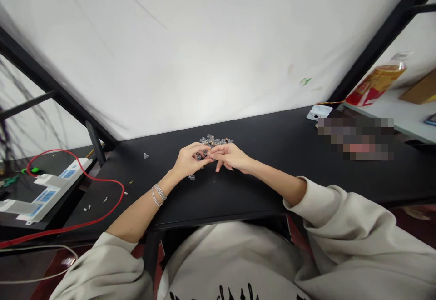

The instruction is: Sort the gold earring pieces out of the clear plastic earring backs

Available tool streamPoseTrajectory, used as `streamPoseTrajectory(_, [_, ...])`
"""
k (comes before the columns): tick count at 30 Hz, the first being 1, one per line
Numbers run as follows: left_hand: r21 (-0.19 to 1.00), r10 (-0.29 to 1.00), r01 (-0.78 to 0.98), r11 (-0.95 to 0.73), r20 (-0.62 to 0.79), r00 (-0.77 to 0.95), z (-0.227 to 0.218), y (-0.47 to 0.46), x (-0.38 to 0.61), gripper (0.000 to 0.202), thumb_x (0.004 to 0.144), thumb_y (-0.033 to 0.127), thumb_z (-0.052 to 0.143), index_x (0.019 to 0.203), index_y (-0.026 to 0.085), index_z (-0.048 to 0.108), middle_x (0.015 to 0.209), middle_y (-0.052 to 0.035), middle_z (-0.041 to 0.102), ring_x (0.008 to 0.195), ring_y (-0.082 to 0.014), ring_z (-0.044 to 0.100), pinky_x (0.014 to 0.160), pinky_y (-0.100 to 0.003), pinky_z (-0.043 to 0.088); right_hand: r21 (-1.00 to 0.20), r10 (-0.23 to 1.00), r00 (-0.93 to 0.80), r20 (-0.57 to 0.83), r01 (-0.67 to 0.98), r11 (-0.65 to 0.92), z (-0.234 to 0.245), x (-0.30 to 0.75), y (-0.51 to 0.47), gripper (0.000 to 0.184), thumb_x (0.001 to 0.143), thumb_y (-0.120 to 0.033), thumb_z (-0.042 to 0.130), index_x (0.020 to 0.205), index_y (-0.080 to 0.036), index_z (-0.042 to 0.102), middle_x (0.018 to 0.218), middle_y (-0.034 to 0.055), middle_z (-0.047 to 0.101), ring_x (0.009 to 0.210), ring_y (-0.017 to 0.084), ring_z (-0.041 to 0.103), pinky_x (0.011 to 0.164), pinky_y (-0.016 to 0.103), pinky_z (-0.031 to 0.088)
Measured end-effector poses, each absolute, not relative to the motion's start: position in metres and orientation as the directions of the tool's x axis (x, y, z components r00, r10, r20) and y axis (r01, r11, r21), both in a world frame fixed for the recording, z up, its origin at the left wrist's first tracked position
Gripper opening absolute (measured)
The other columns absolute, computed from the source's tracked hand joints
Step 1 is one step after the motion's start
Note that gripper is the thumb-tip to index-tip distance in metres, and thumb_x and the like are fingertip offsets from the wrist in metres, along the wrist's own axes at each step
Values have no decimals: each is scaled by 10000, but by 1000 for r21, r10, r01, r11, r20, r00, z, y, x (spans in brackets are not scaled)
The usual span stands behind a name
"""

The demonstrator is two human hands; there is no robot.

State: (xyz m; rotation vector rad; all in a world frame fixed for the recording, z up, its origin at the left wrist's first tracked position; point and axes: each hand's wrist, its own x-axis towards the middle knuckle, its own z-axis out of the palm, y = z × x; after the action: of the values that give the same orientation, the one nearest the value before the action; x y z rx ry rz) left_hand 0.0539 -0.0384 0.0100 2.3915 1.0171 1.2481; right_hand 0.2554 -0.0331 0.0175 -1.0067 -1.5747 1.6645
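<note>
The left hand [188,158] and right hand [235,157] pinched a small piece [208,154] narrowly between their fingertips, probably because 2 hands steadied it better than 1. The bead pile [213,141] lay just beyond at 12 o'clock, perhaps for easy reach; 1 loose bead [192,177] sat near at 7 o'clock. Fingers hid most of the piece, so its shape was unclear, and covered the pile's near edge.
</note>
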Motion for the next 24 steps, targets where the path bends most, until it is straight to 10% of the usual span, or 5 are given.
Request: streamPoseTrajectory(24, [499, 676, 458, -736, 583, 452, 10, -35, 52, 269, 815, 346, 750, 1014, 171, 708, 968, -71, 682, 631, -86, 620, 528, -188, 512, -997, 876, -480, -42, 74, -8, 4, 253, -27, 346, 766, -408, 769, 954, -121, 722, 763, 75, 727, 521, 112, 642, 333, 143, 283])
